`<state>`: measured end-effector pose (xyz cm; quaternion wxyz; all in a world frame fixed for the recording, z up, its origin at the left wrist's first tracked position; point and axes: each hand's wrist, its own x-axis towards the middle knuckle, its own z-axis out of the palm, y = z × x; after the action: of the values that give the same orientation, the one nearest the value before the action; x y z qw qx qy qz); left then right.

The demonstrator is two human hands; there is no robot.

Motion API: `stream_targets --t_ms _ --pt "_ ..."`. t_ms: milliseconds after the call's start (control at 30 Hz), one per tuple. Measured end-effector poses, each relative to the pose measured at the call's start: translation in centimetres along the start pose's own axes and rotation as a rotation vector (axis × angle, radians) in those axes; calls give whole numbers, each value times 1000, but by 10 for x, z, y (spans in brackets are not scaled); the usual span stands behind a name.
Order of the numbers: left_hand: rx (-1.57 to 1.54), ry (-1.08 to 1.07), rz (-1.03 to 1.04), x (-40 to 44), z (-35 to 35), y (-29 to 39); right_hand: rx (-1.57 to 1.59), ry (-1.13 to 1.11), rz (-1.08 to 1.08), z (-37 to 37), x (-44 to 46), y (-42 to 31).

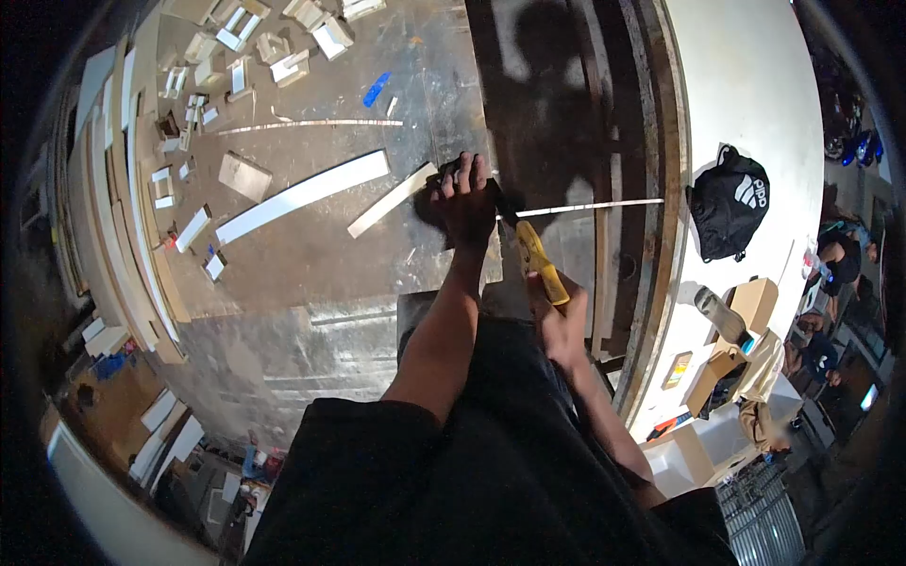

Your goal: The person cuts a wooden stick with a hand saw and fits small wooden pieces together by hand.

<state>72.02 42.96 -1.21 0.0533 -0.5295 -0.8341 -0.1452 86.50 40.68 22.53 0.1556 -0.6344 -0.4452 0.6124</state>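
Note:
My right hand (559, 319) is wrapped round the yellow handle of a saw (540, 264), whose dark blade is mostly hidden in shadow beside my left hand. Near the edge of the brown work surface (311, 203), my left hand (464, 198) presses down in shadow, its fingers bent; what lies under it is hard to make out. A pale wooden strip (385, 204) runs from beside my left hand toward the lower left. On the right, a thin light strip (595, 205) extends from near the saw across the dark gap.
A long white board (307, 196) and a wooden block (244, 176) lie to the left. Small wooden pieces (274, 47) are scattered at the upper left. A black bag (729, 203) and an open cardboard box (753, 307) rest on the white surface at right. Several people are farther right.

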Motion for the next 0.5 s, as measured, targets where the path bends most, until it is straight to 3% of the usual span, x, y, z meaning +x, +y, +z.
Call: stream_targets --t_ms 233,300,500 --pt "-15 -63 -5 -1 -1 -1 -130 146 -131 17 10 2" --pt "-2 -52 11 2 -4 -3 -76 45 56 17 13 -5" --pt "-7 -24 -12 3 -3 -3 -94 90 71 29 5 -2"
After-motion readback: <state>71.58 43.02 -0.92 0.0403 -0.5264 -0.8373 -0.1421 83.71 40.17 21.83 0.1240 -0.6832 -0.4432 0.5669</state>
